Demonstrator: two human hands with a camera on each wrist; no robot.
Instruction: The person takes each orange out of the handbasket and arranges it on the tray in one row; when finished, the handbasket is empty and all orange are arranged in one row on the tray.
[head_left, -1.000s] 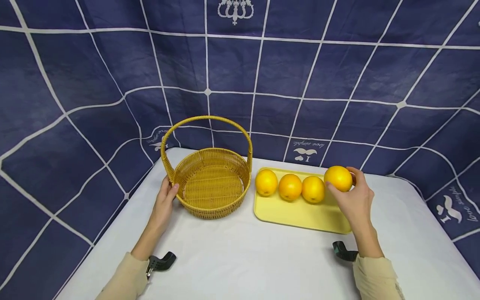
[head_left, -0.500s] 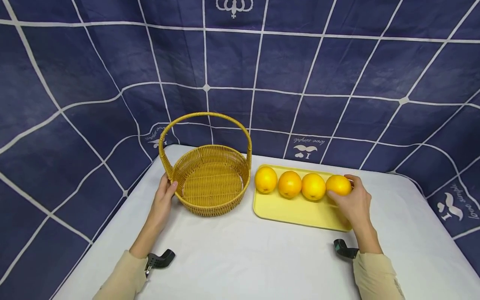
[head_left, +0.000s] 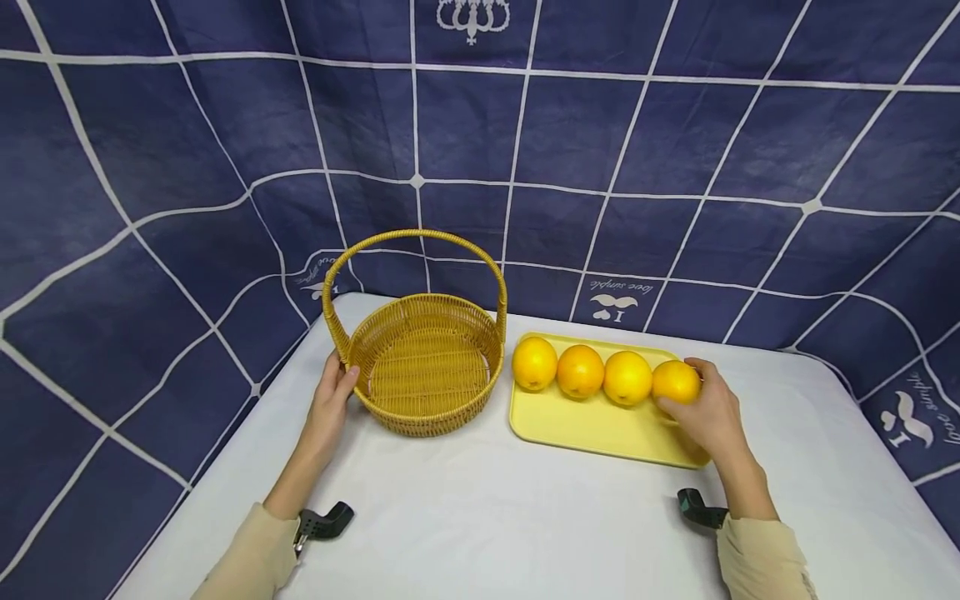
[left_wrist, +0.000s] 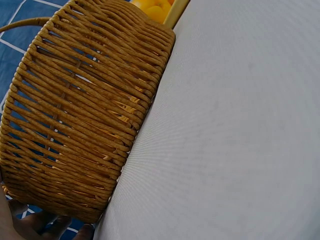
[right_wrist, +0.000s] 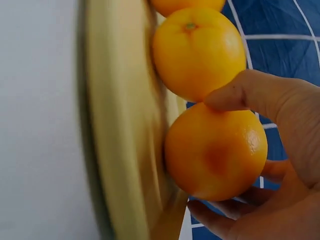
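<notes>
A round wicker basket [head_left: 427,371] with a tall arched handle stands on the left of the table. My left hand [head_left: 330,400] grips its left side, thumb at the rim; in the left wrist view its fingers [left_wrist: 50,225] are partly hidden behind the woven wall. On the right, a yellow tray [head_left: 600,429] bears a row of several oranges along its far part. The rightmost orange [head_left: 677,382] sits in line with the others. My right hand [head_left: 712,412] holds it, with the thumb on the near side and the fingers curled around the far side [right_wrist: 217,152].
The neighbouring orange [head_left: 627,377] is close against the held one. A white cloth [head_left: 510,517] covers the table. Behind and at the sides hangs a dark blue curtain [head_left: 570,142] with white lines. A black wrist device [head_left: 326,521] is strapped to each forearm.
The right hand has lowered the rightmost orange onto the tray, to the level of the other oranges. The left hand stays at the basket, which has not moved.
</notes>
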